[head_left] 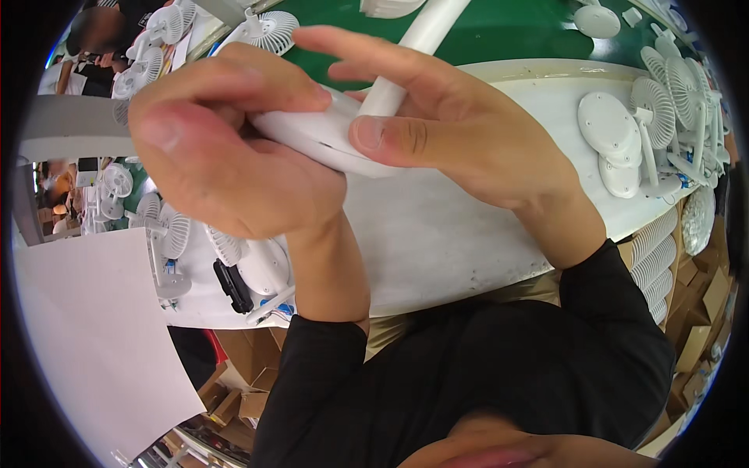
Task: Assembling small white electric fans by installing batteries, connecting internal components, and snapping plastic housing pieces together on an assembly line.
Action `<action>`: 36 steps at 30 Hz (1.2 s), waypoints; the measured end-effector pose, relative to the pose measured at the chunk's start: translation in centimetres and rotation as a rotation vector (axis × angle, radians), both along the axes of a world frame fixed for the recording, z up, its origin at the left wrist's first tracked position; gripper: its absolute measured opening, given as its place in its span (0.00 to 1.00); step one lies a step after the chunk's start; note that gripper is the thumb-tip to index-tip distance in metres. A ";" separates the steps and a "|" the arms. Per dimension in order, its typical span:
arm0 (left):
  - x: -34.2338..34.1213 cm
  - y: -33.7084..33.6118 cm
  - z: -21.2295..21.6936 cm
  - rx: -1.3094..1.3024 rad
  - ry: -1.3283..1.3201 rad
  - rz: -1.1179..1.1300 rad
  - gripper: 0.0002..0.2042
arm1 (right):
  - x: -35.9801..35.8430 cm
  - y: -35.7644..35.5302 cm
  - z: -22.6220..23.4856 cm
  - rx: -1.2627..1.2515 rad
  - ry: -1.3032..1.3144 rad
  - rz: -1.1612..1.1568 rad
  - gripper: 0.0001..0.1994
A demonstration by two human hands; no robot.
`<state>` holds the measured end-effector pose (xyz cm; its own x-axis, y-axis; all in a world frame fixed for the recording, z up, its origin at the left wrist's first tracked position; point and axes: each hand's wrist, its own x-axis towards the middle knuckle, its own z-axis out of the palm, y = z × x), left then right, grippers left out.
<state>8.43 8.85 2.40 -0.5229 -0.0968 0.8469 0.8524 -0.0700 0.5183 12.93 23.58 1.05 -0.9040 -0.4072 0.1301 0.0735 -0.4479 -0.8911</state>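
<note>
Held up above the table is a white fan stand, its rounded base (308,132) tilted and its pole (425,43) slanting up to the right. My left hand (222,148) is wrapped round the left side of the base, fingers curled over it. At the foot of the pole, my right hand (468,117) has its thumb pressed on the base's edge; its fingers reach behind the pole, with one stretched out to the left. The pole's top runs out of the picture. A small dark slot shows in the base's side.
A white mat (445,226) covers the table below. White fans (655,109) and round bases (608,125) crowd the right side. More fans (168,226) stand on the left, near a black tool-like object (232,285) and a white sheet (94,335). Green surface (515,35) lies beyond.
</note>
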 end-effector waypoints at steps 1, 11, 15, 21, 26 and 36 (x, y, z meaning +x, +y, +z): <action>0.3 0.0 0.2 -0.074 -0.008 0.069 0.21 | 0.1 0.0 0.0 -0.019 -0.035 0.020 0.28; 0.8 0.6 1.2 0.141 -0.117 0.096 0.23 | -0.4 -0.9 -1.2 -0.134 0.231 0.044 0.33; 0.9 0.4 1.4 0.281 -0.234 0.072 0.23 | -0.1 -0.5 -0.8 -0.110 0.240 0.074 0.36; 1.5 0.6 0.8 0.009 -0.014 -0.138 0.25 | 0.6 0.4 0.7 -0.089 -0.031 0.087 0.36; 2.0 1.4 1.0 -0.067 0.024 -0.033 0.26 | 0.7 0.4 0.9 -0.078 -0.054 0.092 0.38; 1.9 1.5 1.2 0.118 -0.162 -0.121 0.24 | 0.5 -0.9 -1.6 -0.178 0.234 0.046 0.41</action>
